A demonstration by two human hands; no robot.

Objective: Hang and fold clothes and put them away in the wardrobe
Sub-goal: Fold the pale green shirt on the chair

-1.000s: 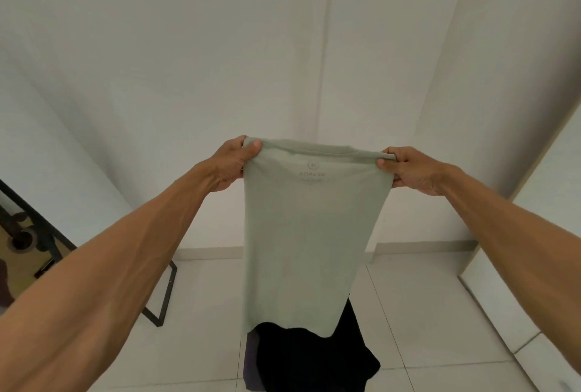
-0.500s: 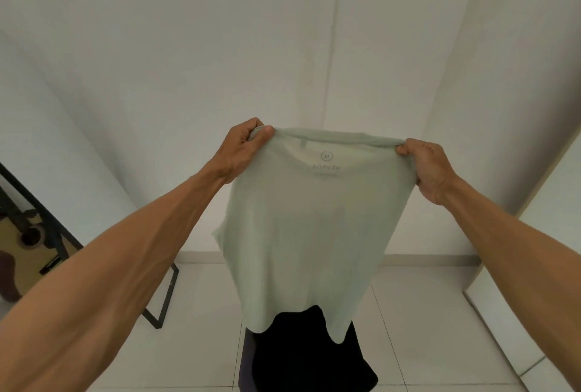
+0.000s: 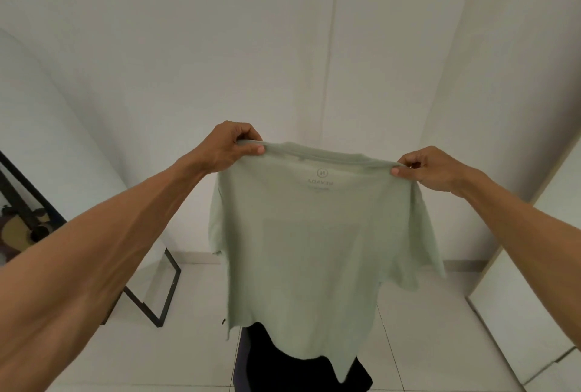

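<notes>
Plain white matte walls (image 3: 220, 46) fill the background, with one thin vertical seam (image 3: 330, 61) running down above the T-shirt. Below the shirt are glossy pale floor tiles (image 3: 424, 328) with thin grout lines. T-shirt (image 3: 314, 250) is pale sage green, a soft thin knit with short sleeves, held up in the air mid-frame, spread flat and hanging freely. Collar band along its top edge sags slightly between the hands. Printed neck label (image 3: 322, 176) just below the collar reads reversed: small circle mark over a line of letters. Faint square shape shows through the fabric mid-chest. Hem is wavy and uneven. Left hand (image 3: 226, 148) pinches the shirt's left shoulder, thumb on the near face, fingers curled over the top edge. Right hand (image 3: 430, 168) pinches the right shoulder the same way, thumb tip flat on the cloth, other fingers curled. Both forearms bare. Behind the shirt's hem is a black garment (image 3: 283, 369), matte and crumpled; can't tell what it sits on. Left of the shirt is a thin black square-section metal frame (image 3: 169, 291), and further left a rounded guitar body (image 3: 22, 231), partly cut off. Right of the shirt is a smooth flat white panel (image 3: 518, 313) with a beige edge.
</notes>
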